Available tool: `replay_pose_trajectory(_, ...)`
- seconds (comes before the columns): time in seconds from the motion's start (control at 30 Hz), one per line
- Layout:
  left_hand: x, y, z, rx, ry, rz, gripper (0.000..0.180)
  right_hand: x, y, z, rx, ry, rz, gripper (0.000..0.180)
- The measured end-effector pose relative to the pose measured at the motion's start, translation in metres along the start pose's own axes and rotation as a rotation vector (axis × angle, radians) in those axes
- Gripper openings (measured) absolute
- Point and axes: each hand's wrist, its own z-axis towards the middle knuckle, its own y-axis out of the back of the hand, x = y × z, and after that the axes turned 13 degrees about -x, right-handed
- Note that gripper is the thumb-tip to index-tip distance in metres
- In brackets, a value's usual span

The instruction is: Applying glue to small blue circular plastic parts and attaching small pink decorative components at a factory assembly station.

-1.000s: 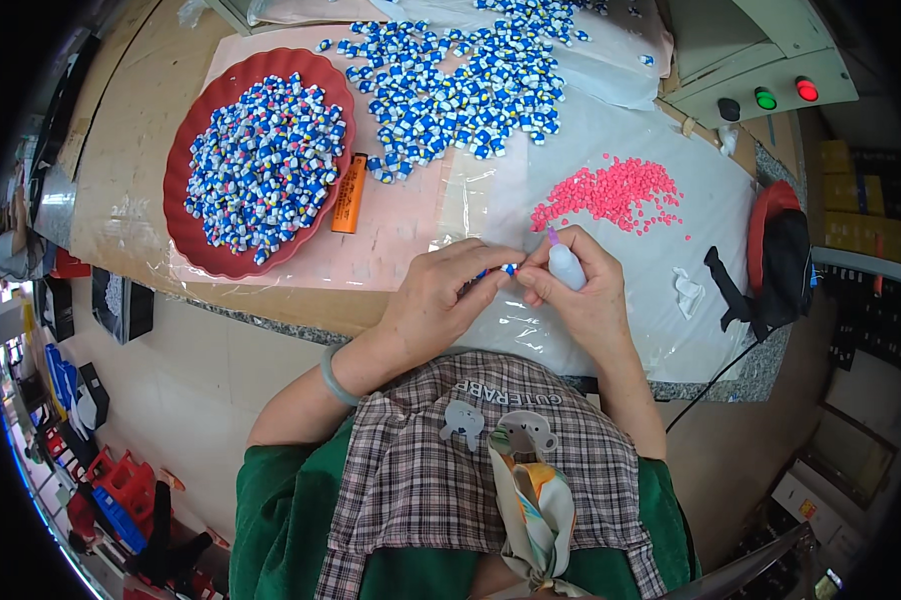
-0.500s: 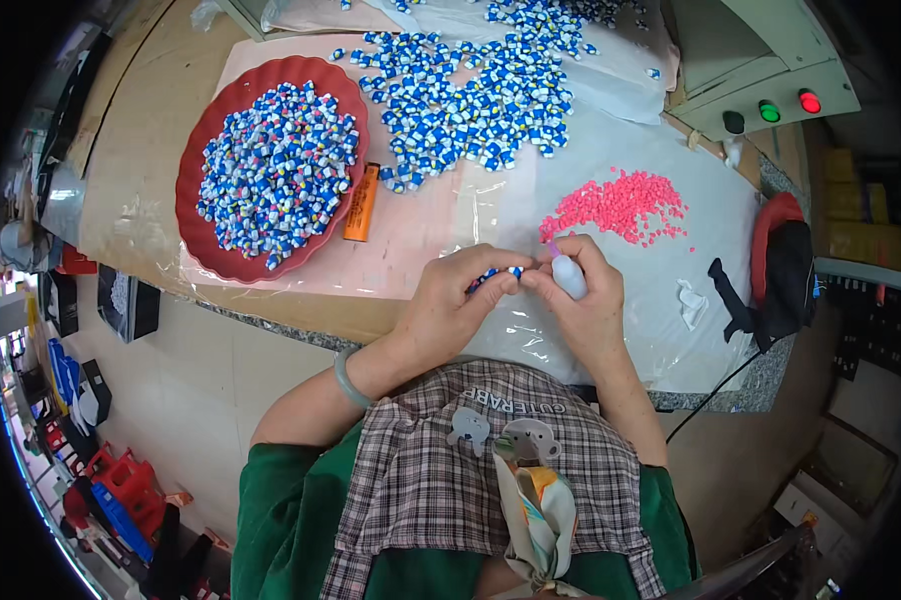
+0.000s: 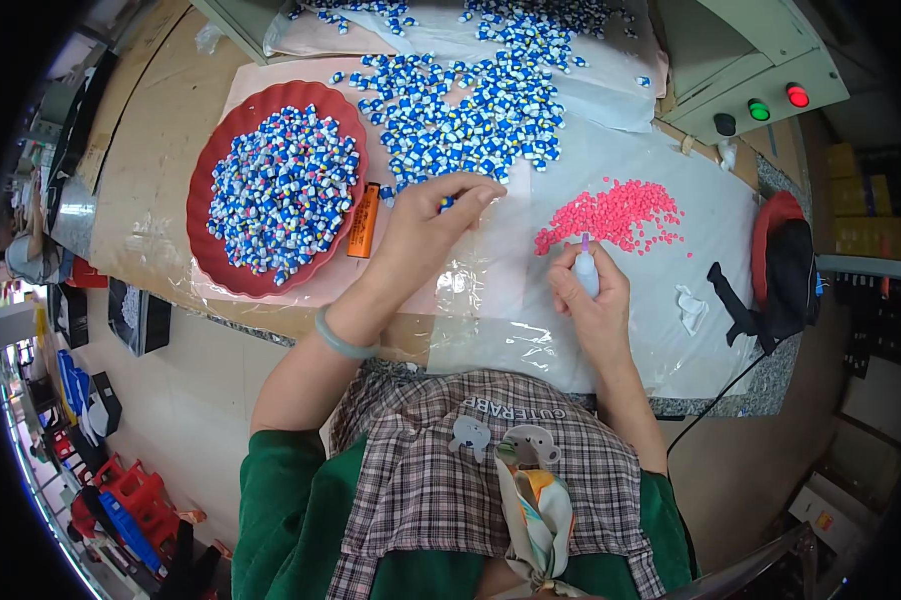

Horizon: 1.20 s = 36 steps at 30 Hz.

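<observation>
Small blue-and-white piece pinched in the fingers of the left hand, at the near edge of the loose blue pile on the bench. Right hand clenched round a small white dropper bottle, tip up, beside the pink beads. Risks, as I judge: piece slips from the pinch into the pile; the bottle drips on the plastic sheet; a sleeve scatters beads.

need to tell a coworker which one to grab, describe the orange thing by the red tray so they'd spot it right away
Start at the big round red tray heaped with small blue-and-white pieces, at the table's left. Right against its right rim lies a slim orange bar, set lengthwise, just left of the left hand. It is the only orange, long thing there; everything around it is small blue-and-white pieces or pink beads.
</observation>
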Motion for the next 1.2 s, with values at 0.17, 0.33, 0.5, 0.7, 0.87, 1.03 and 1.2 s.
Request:
replay_pose_trajectory(0.17,-0.012,-0.013,0.03,-0.003,-0.822,1.007,0.018,-0.001,0.002,0.001,0.019,-0.047,0.031,0.011)
replay_pose_trajectory(0.33,-0.011,-0.016,0.041,0.104,-0.895,1.206,0.015,-0.003,0.003,0.003,0.014,-0.052,0.062,0.01)
replay_pose_trajectory(0.5,-0.016,-0.018,0.041,0.146,-0.928,1.322,0.008,-0.003,0.004,0.003,0.032,-0.051,0.051,0.01)
replay_pose_trajectory(0.7,-0.025,-0.017,0.037,0.193,-1.017,1.458,0.006,0.002,0.007,0.002,0.032,-0.034,0.04,0.01)
replay_pose_trajectory(0.87,-0.029,-0.003,0.03,0.108,-0.695,0.775,0.013,0.008,0.021,0.005,-0.018,-0.008,0.165,0.019)
replay_pose_trajectory(1.03,-0.028,0.003,-0.011,0.223,0.137,0.036,0.014,0.009,0.033,0.006,-0.03,0.024,0.235,0.025)
replay_pose_trajectory(1.2,-0.007,0.0,-0.043,0.142,0.254,-0.052,0.016,0.008,0.041,0.004,-0.07,0.122,0.182,0.027)
